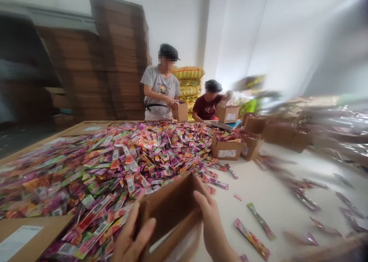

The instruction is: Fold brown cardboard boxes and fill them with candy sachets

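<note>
A small brown cardboard box (174,200) is held between my two hands, its open top toward me and its inside dark. My left hand (133,231) grips the left wall, with the fingers bent over its edge. My right hand (211,221) presses on the right wall, thumb at the rim and the other fingers out of sight behind the board. A white strip shows low in the box; I cannot tell whether it is a gap or a label. Just beyond the box spreads a large heap of pink, purple and green sachets (138,162).
Loose sachets (253,239) lie on the white table (230,200) at right. Filled boxes (228,149) stand beyond. Another carton (31,235) is at lower left. Two people (162,87) work with boxes across the table. Stacked cardboard (123,62) and yellow sacks (189,85) stand behind.
</note>
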Demonstrator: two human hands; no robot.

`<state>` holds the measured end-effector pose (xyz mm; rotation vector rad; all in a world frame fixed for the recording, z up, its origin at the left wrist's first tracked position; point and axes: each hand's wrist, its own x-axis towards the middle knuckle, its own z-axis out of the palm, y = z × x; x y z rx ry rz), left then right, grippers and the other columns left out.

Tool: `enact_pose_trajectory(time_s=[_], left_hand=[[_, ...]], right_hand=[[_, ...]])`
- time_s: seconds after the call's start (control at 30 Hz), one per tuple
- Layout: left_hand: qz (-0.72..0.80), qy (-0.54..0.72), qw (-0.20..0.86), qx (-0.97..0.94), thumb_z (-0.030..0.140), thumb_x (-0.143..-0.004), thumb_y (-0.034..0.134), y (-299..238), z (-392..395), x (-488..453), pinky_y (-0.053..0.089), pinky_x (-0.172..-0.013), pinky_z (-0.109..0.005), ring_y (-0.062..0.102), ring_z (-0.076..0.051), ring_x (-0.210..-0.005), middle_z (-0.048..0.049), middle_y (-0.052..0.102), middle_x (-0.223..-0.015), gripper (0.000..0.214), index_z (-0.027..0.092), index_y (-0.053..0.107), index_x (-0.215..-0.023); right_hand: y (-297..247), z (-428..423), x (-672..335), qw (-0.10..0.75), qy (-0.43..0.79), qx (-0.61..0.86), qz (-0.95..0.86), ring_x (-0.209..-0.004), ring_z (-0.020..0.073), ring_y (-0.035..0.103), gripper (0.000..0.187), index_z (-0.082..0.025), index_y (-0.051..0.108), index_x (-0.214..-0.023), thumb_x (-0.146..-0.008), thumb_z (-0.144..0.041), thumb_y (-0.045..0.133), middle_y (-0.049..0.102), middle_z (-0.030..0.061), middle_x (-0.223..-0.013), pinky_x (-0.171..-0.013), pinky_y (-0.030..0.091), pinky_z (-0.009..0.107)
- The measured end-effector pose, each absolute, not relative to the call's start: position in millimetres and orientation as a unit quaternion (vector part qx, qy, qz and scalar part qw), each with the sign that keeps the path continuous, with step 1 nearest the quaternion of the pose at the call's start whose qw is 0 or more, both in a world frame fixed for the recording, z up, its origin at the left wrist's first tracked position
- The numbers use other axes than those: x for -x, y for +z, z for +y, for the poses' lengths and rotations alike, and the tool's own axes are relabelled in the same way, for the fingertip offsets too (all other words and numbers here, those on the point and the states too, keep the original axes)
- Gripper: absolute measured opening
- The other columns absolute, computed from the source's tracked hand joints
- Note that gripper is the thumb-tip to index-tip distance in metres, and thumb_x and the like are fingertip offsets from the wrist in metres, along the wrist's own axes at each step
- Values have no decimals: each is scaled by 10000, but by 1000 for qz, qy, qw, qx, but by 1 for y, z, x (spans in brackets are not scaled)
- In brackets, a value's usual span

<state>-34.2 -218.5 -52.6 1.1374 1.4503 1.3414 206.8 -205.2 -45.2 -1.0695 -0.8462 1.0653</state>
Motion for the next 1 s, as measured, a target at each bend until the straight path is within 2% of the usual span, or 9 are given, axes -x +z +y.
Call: enact_pose_trajectory(time_s=[0.13, 0.3, 0.43, 0.53, 0.67, 0.8, 0.87, 0.93, 1.0], left_hand=[[538, 527, 465, -465, 490, -573, 863, -44, -205, 35, 483, -1088, -481, 530, -383, -1330, -98, 619, -1378, 946, 289, 466, -1408], [481, 469, 572, -471, 326, -666, 791, -55, -181, 42, 568, -887, -422, 663, -337, -1113, -95, 681, -1245, 676, 250, 524, -1282], [484, 550, 466, -496, 291, -658, 695, -71, -161, 44, 503, -963, -447, 663, -318, -1040, -83, 722, -1036, 176, 189, 693, -801], [463, 587, 394, -535, 251, -648, 647, -79, -155, 43, 467, -1014, -472, 663, -309, -999, -79, 728, -923, 68, 201, 691, -630], [437, 573, 319, -615, 274, -753, 635, -85, -171, 45, 486, -1030, -483, 664, -309, -1057, -73, 755, -920, 141, 236, 721, -648], [414, 461, 369, -693, 343, -818, 639, -79, -191, 70, 444, -1114, -498, 623, -320, -1195, -78, 764, -1077, 170, 266, 791, -820], [404, 371, 433, -715, 400, -903, 538, -67, -192, 87, 385, -1170, -482, 558, -301, -1302, -54, 704, -1277, 292, 303, 791, -1013], [414, 298, 469, -721, 446, -986, 346, -50, -191, 96, 296, -1220, -479, 465, -274, -1395, -9, 617, -1419, 445, 351, 750, -1146], [442, 246, 430, -748, 501, -991, 330, -29, -194, 90, 287, -1209, -503, 421, -289, -1410, -1, 634, -1389, 467, 354, 768, -1057]], right_hand=[[-38, -204, -223, 563, 581, 433, -398, -1237, 314, 612, 600, -221, 687, -1293, -952, -658, 456, 696, 106, -1280, -984, 518, 469], [-55, -184, -232, 507, 619, 452, -394, -1107, 281, 668, 625, -280, 637, -1331, -746, -414, 812, 672, 76, -1327, -864, 548, 367], [-54, -173, -227, 518, 596, 450, -417, -1120, 311, 660, 643, -254, 686, -1267, -663, -387, 861, 682, 84, -1305, -888, 544, 383], [-40, -178, -238, 537, 586, 398, -459, -1235, 325, 609, 611, -280, 678, -1298, -751, -523, 802, 639, 77, -1385, -1035, 474, 447], [-20, -199, -258, 453, 581, 342, -583, -1409, 331, 457, 657, -336, 635, -1370, -823, -699, 668, 546, 49, -1499, -1169, 332, 491], [-16, -207, -246, 391, 397, 495, -667, -1071, 280, 656, 297, -288, 798, -1078, -796, -381, 808, 751, 61, -1120, -964, 470, 398], [-19, -203, -233, 393, 278, 539, -692, -877, 226, 647, 81, -258, 820, -870, -808, -229, 777, 747, 44, -886, -841, 466, 346], [-21, -200, -224, 387, 199, 547, -715, -808, 196, 610, 124, -242, 800, -744, -812, -148, 755, 713, 25, -780, -816, 434, 332], [-22, -202, -220, 380, 211, 524, -733, -798, 181, 611, 127, -253, 803, -795, -837, -147, 747, 720, 7, -774, -822, 428, 320]])
